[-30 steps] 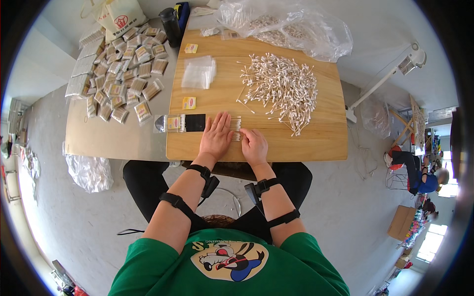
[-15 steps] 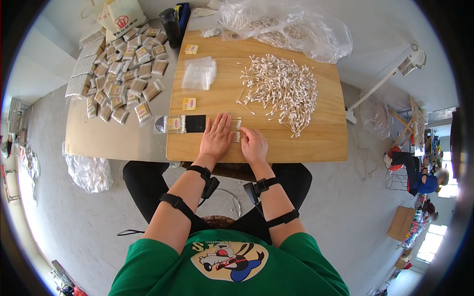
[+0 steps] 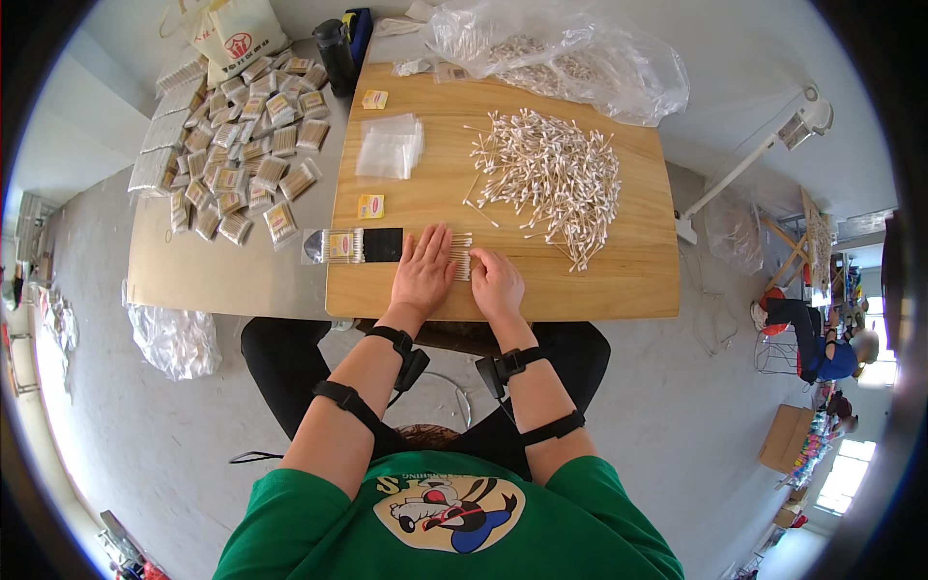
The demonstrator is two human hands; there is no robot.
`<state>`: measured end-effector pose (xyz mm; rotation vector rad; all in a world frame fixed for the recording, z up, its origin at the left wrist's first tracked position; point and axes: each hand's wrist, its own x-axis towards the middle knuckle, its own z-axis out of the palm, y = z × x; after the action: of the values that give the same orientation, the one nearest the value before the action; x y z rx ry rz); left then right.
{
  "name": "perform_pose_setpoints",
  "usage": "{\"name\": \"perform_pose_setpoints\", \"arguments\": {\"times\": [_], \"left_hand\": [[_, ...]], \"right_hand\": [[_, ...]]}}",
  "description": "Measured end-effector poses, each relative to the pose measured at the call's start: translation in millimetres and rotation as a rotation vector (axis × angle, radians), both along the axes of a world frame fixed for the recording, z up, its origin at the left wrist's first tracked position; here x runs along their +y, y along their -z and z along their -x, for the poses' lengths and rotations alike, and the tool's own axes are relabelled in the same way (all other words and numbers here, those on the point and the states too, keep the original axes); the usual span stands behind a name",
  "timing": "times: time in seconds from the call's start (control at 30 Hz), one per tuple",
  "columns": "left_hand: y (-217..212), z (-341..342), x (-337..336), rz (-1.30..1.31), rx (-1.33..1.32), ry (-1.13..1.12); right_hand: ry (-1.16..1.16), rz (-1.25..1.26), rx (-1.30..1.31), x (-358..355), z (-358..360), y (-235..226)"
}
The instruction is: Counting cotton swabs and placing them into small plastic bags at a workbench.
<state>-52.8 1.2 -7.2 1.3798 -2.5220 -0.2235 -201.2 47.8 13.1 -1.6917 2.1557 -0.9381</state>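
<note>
My left hand [image 3: 423, 269] lies flat, fingers stretched out, over a row of cotton swabs [image 3: 463, 253] on the wooden board. The swabs' tips stick out on the right side of that hand. My right hand [image 3: 498, 283] has its fingers curled in at these tips; whether it pinches any swab is hidden. Just left of my left hand is a black strip [image 3: 383, 245]. It adjoins a clear bag of cotton swabs with a yellow card [image 3: 341, 245] inside.
A big loose pile of cotton swabs [image 3: 551, 184] covers the board's right side. Clear flat bags [image 3: 389, 147] and yellow cards [image 3: 371, 206] lie on the left. Filled packs [image 3: 232, 179] heap on the side table, near a dark bottle [image 3: 333, 53]. A plastic sack [image 3: 580, 63] sits behind.
</note>
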Motion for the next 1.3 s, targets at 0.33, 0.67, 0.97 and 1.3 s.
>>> {"name": "perform_pose_setpoints", "arguments": {"times": [0.33,0.67,0.97,1.3], "left_hand": [[2.6,-0.2,-0.5,-0.036,-0.026,-0.008],[-4.5,1.3,2.8,0.027,0.014,0.000],[-0.3,-1.0,2.3,-0.038,-0.004,0.003],[1.2,-5.2,2.0,-0.053,0.044,0.059]], "right_hand": [[0.011,-0.021,0.013,-6.6,0.1,-0.2],[-0.191,-0.003,0.158,-57.4,29.7,-0.4],[-0.269,0.108,0.252,-10.9,1.2,-6.5],[-0.300,-0.027,0.398,9.6,-14.0,4.3]]}}
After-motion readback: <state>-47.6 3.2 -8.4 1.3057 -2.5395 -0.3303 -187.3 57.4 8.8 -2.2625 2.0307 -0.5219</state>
